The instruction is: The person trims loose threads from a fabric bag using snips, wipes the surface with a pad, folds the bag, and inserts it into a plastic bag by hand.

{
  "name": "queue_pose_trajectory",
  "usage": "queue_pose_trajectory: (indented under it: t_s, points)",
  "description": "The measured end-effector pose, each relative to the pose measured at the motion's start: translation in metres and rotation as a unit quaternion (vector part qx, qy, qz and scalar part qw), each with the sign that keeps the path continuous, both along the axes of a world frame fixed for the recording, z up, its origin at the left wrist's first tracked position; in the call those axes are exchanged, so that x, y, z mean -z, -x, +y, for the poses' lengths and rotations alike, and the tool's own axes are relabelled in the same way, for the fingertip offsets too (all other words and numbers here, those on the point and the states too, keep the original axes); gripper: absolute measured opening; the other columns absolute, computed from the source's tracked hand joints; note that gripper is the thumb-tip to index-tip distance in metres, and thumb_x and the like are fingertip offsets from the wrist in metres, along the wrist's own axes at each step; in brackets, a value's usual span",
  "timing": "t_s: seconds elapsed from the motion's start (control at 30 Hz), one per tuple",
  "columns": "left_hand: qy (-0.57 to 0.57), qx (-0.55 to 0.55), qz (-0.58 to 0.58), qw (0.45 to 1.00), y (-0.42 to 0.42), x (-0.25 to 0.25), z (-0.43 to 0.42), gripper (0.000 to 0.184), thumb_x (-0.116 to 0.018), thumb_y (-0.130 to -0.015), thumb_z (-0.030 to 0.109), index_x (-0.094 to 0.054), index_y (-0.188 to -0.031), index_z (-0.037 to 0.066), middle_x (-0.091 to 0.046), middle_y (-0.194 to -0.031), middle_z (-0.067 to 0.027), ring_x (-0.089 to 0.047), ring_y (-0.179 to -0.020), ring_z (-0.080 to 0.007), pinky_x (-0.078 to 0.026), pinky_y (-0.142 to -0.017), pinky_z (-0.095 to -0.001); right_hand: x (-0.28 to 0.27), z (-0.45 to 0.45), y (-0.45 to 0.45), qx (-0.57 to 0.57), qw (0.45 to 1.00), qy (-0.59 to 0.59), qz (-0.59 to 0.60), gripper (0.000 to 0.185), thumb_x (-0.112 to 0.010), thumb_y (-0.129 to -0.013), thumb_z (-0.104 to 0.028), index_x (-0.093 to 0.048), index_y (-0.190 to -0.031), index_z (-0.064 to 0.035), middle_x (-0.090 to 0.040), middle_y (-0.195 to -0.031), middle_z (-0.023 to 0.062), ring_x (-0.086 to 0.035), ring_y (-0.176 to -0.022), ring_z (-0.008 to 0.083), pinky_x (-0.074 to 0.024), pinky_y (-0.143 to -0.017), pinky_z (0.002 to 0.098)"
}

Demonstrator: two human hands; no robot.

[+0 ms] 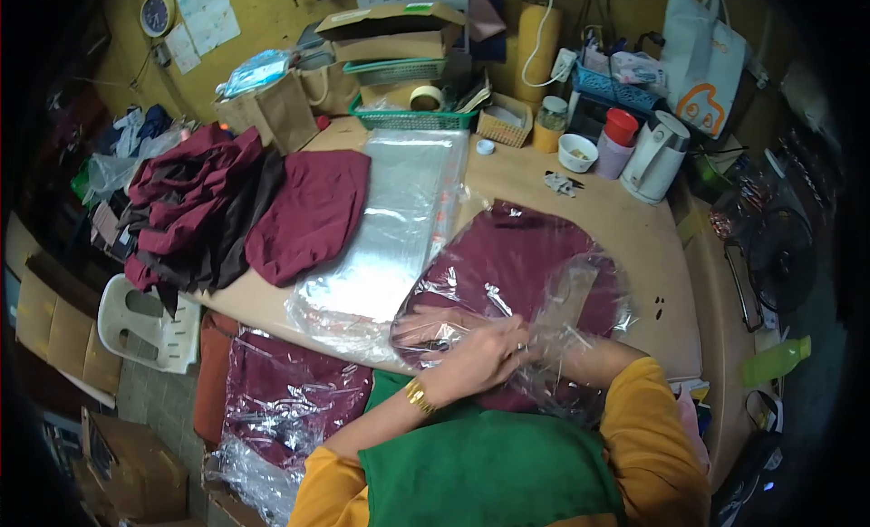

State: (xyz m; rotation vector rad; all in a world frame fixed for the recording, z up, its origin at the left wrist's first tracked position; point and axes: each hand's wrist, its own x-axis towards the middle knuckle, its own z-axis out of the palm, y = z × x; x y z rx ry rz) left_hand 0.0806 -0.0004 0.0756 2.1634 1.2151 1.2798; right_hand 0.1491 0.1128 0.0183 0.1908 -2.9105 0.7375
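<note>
A folded maroon garment (517,246) lies in a clear plastic bag (580,287) on the table in front of me. My left hand (497,353), with a gold watch at the wrist and a ring, is closed on the bag's plastic near its front edge. My right hand (439,326) reaches across beneath the left one and shows through the plastic. Its fingers are stretched out toward the left, flat on the garment. Part of the right wrist is hidden behind my left hand.
Flat clear plastic bags (390,219) lie left of the garment. Further left are a folded maroon piece (313,210) and a heaped maroon-and-black pile (204,201). Bagged maroon garments (290,396) sit below the table edge. An electric kettle (654,160) and red cup (621,125) stand back right.
</note>
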Motion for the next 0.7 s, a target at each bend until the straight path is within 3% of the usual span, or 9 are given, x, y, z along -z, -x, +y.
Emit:
queue_pose_trajectory:
  t_s: [0.07,0.2,0.4,0.43,0.53,0.57,0.6,0.67,0.7]
  points:
    - [-0.084,-0.086,0.104,0.987,0.019,-0.023,-0.011,0.027,-0.070,-0.080,0.015,-0.060,-0.101,0.001,-0.056,-0.097,-0.0162,-0.058,-0.086,-0.0362,-0.046,-0.074,-0.0474,-0.012,0.023,-0.002,0.041,0.997,0.069,0.005,0.063,-0.065,-0.085,-0.041,-0.049,-0.139,-0.0141,-0.029,-0.154,0.0209,-0.014,-0.147,0.0343,-0.0102,-0.116,0.0583]
    - [0.076,-0.468,0.190,0.860,0.068,0.009,-0.018,0.033,-0.067,-0.088,0.028,-0.059,-0.108,0.002,-0.062,-0.105,-0.0218,-0.058,-0.093,-0.0404,-0.047,-0.078,-0.0470,-0.023,0.084,0.015,0.382,0.912,-0.061,-0.136,0.065,-0.065,-0.085,-0.043,-0.047,-0.141,-0.0147,-0.026,-0.155,0.0219,-0.009,-0.148,0.0363,-0.0073,-0.116,0.0593]
    - [0.249,-0.393,0.116,0.877,0.090,0.046,-0.020,0.039,-0.063,-0.092,0.033,-0.057,-0.091,-0.005,-0.062,-0.079,-0.0303,-0.061,-0.074,-0.0482,-0.048,-0.064,-0.0507,0.001,0.099,0.015,0.403,0.905,-0.096,-0.097,0.073,-0.049,-0.089,-0.064,-0.039,-0.147,-0.0208,0.000,-0.159,0.0256,0.009,-0.145,0.0473,0.0066,-0.105,0.0747]
    - [0.242,-0.387,0.087,0.886,0.091,0.048,-0.023,0.039,-0.063,-0.092,0.033,-0.057,-0.083,-0.005,-0.059,-0.068,-0.0298,-0.060,-0.070,-0.0485,-0.046,-0.062,-0.0520,-0.001,0.101,0.014,0.392,0.909,-0.099,-0.099,0.074,-0.051,-0.088,-0.065,-0.038,-0.148,-0.0236,-0.002,-0.159,0.0249,0.006,-0.145,0.0490,0.0011,-0.107,0.0742]
    - [0.262,-0.358,0.105,0.890,0.093,0.052,-0.027,0.038,-0.064,-0.091,0.033,-0.058,-0.081,-0.003,-0.058,-0.070,-0.0294,-0.059,-0.072,-0.0481,-0.046,-0.062,-0.0515,0.004,0.117,0.012,0.312,0.944,-0.061,-0.084,0.073,-0.054,-0.087,-0.064,-0.041,-0.146,-0.0233,-0.001,-0.160,0.0233,0.001,-0.145,0.0498,-0.0056,-0.108,0.0731]
    - [0.261,-0.338,0.108,0.898,0.093,0.050,-0.028,0.038,-0.064,-0.091,0.033,-0.058,-0.080,-0.003,-0.058,-0.070,-0.0289,-0.058,-0.071,-0.0482,-0.045,-0.061,-0.0513,0.011,0.120,0.009,0.307,0.949,-0.074,0.008,0.063,-0.061,-0.087,-0.051,-0.050,-0.136,-0.0129,-0.021,-0.155,0.0240,-0.017,-0.142,0.0484,-0.0208,-0.109,0.0667]
    - [0.262,-0.338,0.108,0.897,0.093,0.051,-0.028,0.038,-0.064,-0.091,0.033,-0.058,-0.080,-0.003,-0.058,-0.070,-0.0289,-0.058,-0.071,-0.0482,-0.045,-0.061,-0.0513,0.018,0.123,0.010,0.307,0.949,-0.073,0.008,0.063,-0.061,-0.087,-0.051,-0.050,-0.136,-0.0129,-0.021,-0.155,0.0240,-0.017,-0.142,0.0484,-0.0208,-0.109,0.0667]
    - [0.256,-0.341,0.111,0.898,0.094,0.053,-0.028,0.038,-0.065,-0.091,0.033,-0.058,-0.080,-0.003,-0.057,-0.068,-0.0283,-0.058,-0.069,-0.0478,-0.045,-0.060,-0.0513,0.018,0.124,0.012,0.354,0.904,0.129,0.202,0.053,-0.064,-0.086,-0.043,-0.057,-0.119,-0.0022,-0.039,-0.140,0.0215,-0.037,-0.131,0.0423,-0.0278,-0.108,0.0581]
    - [0.256,-0.341,0.113,0.898,0.093,0.053,-0.029,0.038,-0.065,-0.091,0.033,-0.058,-0.080,-0.003,-0.057,-0.068,-0.0283,-0.058,-0.069,-0.0478,-0.045,-0.060,-0.0513,0.012,0.123,0.009,0.383,0.917,-0.036,0.102,0.044,-0.063,-0.086,-0.037,-0.057,-0.108,0.0006,-0.046,-0.128,0.0182,-0.044,-0.122,0.0354,-0.0318,-0.105,0.0533]
